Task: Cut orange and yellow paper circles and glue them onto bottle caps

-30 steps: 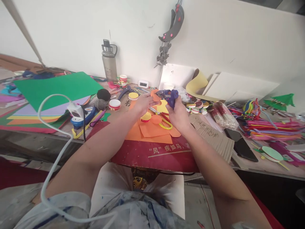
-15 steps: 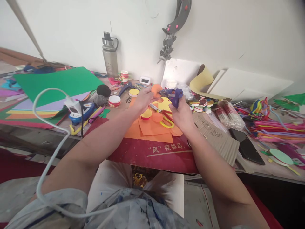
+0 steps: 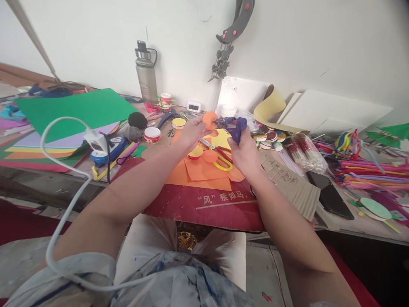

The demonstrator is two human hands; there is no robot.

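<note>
My right hand [image 3: 244, 151] grips a blue glue gun [image 3: 234, 125], with its nozzle pointing left at an orange paper disc [image 3: 210, 120]. My left hand [image 3: 191, 133] pinches that disc and holds it up above the table. Below both hands lie orange paper sheets [image 3: 201, 172], a yellow cut-out [image 3: 223, 139], round paper pieces and scissors with yellow handles [image 3: 220, 160], all on a red sheet with printed characters [image 3: 204, 204].
A white cable [image 3: 64, 213] runs from a plug block [image 3: 96, 143] at the left down over my lap. Green and coloured paper sheets [image 3: 73, 111] lie at the left. A grey bottle [image 3: 146, 72] stands by the wall. Pipe cleaners [image 3: 370, 172], a phone [image 3: 329, 194] and corrugated card [image 3: 292, 183] lie at the right.
Both hands have risen slightly and moved a little away from me, and the disc now sits closer to the glue gun's nozzle. The view has tilted a little.
</note>
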